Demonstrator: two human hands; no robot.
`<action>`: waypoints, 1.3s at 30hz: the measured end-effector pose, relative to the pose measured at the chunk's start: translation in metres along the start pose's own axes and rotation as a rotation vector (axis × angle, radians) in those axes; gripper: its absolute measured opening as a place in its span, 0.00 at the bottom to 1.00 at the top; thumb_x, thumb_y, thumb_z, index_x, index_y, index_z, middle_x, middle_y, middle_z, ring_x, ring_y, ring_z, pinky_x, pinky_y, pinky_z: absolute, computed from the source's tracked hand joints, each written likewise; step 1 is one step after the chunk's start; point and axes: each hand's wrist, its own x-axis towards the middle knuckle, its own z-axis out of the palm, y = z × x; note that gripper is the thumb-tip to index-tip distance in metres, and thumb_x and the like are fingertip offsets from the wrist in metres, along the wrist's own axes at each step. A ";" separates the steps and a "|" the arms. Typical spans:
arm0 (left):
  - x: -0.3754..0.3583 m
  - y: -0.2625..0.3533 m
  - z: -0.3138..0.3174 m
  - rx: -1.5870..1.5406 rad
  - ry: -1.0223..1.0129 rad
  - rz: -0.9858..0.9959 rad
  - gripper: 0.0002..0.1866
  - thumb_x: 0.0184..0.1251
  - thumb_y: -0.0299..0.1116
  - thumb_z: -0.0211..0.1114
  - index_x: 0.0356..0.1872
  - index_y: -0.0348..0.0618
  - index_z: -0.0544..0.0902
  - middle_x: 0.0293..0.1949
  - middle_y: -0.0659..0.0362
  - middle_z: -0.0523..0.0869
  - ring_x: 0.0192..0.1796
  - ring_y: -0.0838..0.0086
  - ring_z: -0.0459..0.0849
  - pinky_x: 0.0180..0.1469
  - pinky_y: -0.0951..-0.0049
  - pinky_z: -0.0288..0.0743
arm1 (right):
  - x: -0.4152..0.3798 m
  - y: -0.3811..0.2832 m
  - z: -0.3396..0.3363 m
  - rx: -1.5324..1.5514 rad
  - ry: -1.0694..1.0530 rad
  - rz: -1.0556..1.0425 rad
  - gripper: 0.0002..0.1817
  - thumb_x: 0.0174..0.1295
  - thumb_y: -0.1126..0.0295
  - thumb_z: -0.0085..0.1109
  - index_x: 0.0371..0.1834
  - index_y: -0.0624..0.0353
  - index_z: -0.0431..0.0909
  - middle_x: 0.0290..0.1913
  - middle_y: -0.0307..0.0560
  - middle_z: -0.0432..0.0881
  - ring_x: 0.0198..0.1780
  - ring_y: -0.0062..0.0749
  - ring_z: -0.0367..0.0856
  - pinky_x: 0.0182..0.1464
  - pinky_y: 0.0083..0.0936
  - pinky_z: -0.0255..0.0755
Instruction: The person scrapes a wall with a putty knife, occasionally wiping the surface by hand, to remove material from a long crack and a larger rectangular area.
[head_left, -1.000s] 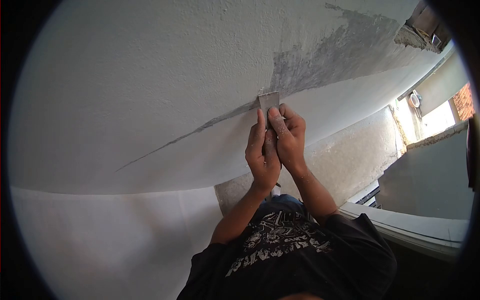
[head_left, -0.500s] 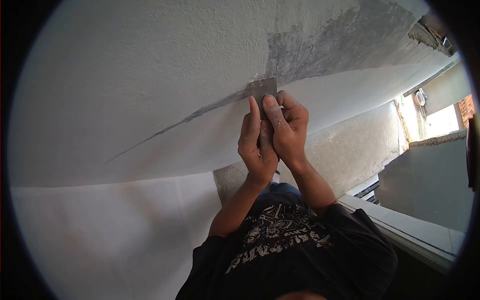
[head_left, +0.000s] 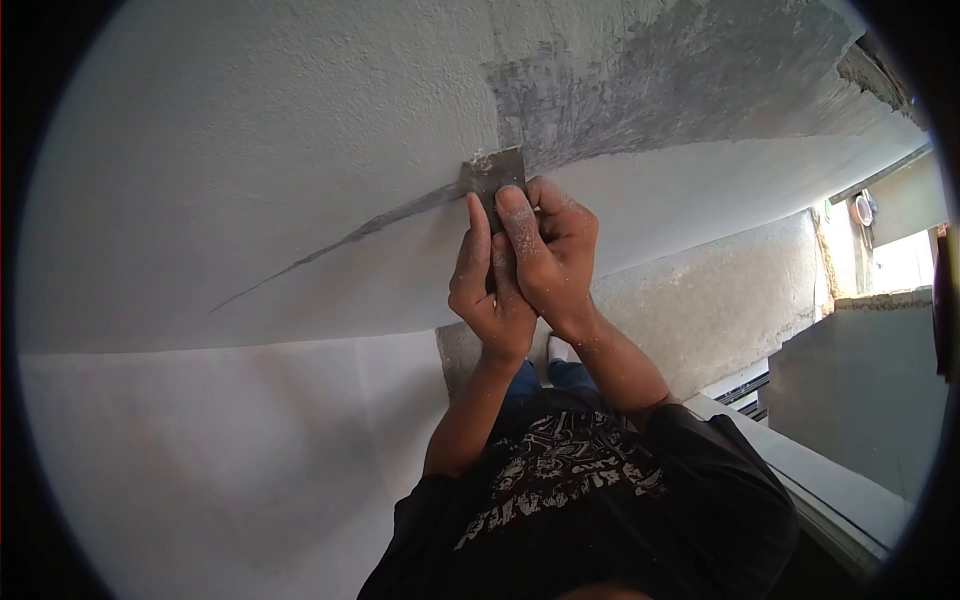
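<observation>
Both hands are raised together against the pale rough wall [head_left: 330, 130]. A small flat grey metal scraper [head_left: 494, 172] is pinched between my left hand [head_left: 492, 290] and my right hand [head_left: 556, 255]. Its upper edge touches the wall, with whitish material along it. White dust marks my fingers, most of all the right thumb. A dark grey streak [head_left: 370, 226] tapers away to the left from the scraper. Just right of the blade lies a broad grey smeared patch [head_left: 640, 90].
A smooth white wall [head_left: 220, 450] is at lower left. Concrete floor [head_left: 710, 290] shows beyond my arms, with one foot [head_left: 558, 348] on it. At right are a white ledge [head_left: 830, 470], a bright opening [head_left: 900, 262] and a round white container [head_left: 863, 208].
Both hands and the scraper have shifted a little left in view, still gripped the same way. The view has also moved slightly, and more of the foot and trouser legs shows.
</observation>
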 end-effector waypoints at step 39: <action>-0.001 -0.002 -0.019 -0.048 -0.093 -0.001 0.23 0.78 0.22 0.50 0.72 0.32 0.67 0.51 0.50 0.85 0.51 0.72 0.84 0.53 0.73 0.77 | -0.016 0.009 0.012 0.120 0.054 0.006 0.16 0.73 0.69 0.57 0.25 0.61 0.73 0.21 0.29 0.73 0.24 0.08 0.64 0.22 0.13 0.56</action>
